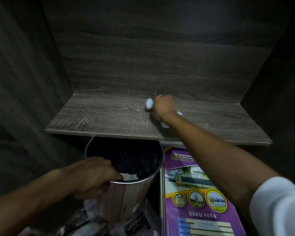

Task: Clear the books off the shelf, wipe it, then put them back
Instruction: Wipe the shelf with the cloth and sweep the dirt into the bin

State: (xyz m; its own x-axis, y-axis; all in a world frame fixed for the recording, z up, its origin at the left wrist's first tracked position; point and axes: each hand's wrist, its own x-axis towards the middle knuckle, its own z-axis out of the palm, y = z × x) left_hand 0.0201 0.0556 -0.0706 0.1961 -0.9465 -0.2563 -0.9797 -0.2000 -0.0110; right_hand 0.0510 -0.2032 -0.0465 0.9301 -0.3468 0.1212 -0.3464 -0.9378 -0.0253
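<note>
The shelf [100,114], a dark wood-grain board, runs across the middle of the head view with no books on it, pale scratches or dust streaks showing near its centre. The right hand [163,106] reaches in from the lower right of the frame, forearm stretched diagonally over the shelf's front edge, and rests as a closed fist on the board right of centre, close to the back panel [160,65]. Its fingers are curled tightly round a white cloth [149,103], which bulges out at the fist's left side and again under the wrist, pressed to the wood. A white sleeve [279,206] covers the upper arm at the lower right corner. The left hand [94,176] comes in from the lower left, and its fingers hook over the near rim of a shiny metal bin [134,189], gripping it just below the shelf's front edge. Inside the bin, just beside those fingers, lies a crumpled white wad [129,176]. Right of the bin, below the shelf, lies a purple notebook [197,193] lettered "BUKU NOTA", partly crossed by the right forearm. Blurred patterned clutter at the bottom left is too dim to tell
</note>
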